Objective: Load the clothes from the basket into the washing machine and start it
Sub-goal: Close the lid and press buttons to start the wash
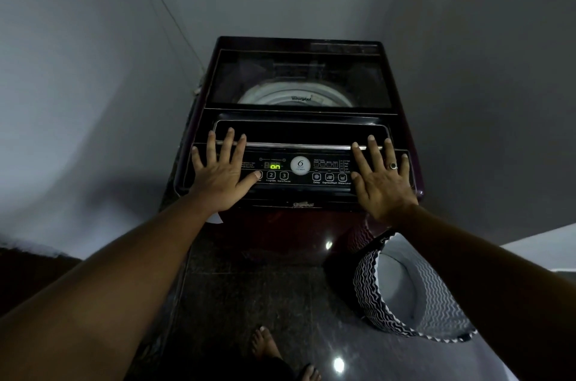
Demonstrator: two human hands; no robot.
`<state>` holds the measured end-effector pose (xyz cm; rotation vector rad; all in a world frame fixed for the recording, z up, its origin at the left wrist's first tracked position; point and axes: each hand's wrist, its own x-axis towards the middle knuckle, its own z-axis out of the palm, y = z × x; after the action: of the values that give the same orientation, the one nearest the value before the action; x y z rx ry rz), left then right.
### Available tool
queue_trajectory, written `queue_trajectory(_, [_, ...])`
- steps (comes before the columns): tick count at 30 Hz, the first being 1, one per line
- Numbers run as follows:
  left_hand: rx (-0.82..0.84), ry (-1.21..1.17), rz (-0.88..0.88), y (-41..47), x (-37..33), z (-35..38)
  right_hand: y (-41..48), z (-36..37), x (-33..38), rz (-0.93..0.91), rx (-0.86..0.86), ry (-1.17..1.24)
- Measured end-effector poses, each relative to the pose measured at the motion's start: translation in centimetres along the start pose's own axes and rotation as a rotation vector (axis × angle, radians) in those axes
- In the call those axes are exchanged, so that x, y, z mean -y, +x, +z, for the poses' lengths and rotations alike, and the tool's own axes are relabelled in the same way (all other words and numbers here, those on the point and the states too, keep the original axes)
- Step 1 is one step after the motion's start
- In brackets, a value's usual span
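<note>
Spread flat, gripping nothing, on the black control panel (294, 185) of a maroon top-loading washing machine (290, 224): left hand (223, 175) and right hand (382, 182). Alongside, black-and-white zigzag fabric basket (366, 284).

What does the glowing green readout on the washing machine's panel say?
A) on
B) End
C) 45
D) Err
A: the green display on the washing machine reads "on", lit between the left hand and the right hand, which lie flat on the panel.
</note>
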<state>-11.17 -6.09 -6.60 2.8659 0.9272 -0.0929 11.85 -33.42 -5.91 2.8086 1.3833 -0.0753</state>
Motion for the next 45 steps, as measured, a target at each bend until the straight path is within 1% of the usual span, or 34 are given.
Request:
queue_trajectory(9, [0.045,0.007,-0.006,0.0,0.0,-0.4,0.2,0.0,-0.4,-0.007,0.043,0.055])
queue_trajectory(12, [0.033,0.006,-0.011,-0.2,-0.1,-0.4,0.3,-0.1,-0.4,-0.011,0.056,0.058])
queue_trajectory(18, [0.029,-0.033,-0.091,-0.8,-1.8,0.1,0.3,-0.1,-0.4,-0.01,0.048,0.062])
queue_trajectory(26, [0.053,-0.049,-0.13,-0.6,-2.1,-0.1,0.4,-0.4,-0.5,-0.015,0.074,0.075])
queue_trajectory(32, [0.076,-0.053,-0.142,-0.6,-2.2,-0.4,0.8,-1.4,-1.6,-0.04,0.129,0.177])
queue_trajectory(34, [0.085,-0.058,-0.147,-0.6,-2.3,-0.4,0.8,-1.7,-1.9,-0.045,0.15,0.17])
queue_trajectory(38, [0.094,-0.076,-0.167,-0.6,-2.7,-0.5,0.6,-1.7,-1.8,-0.066,0.138,0.131])
queue_trajectory(45, [0.06,-0.074,-0.179,-0.5,-3.0,-0.3,0.6,-1.3,-1.7,-0.068,0.129,0.104])
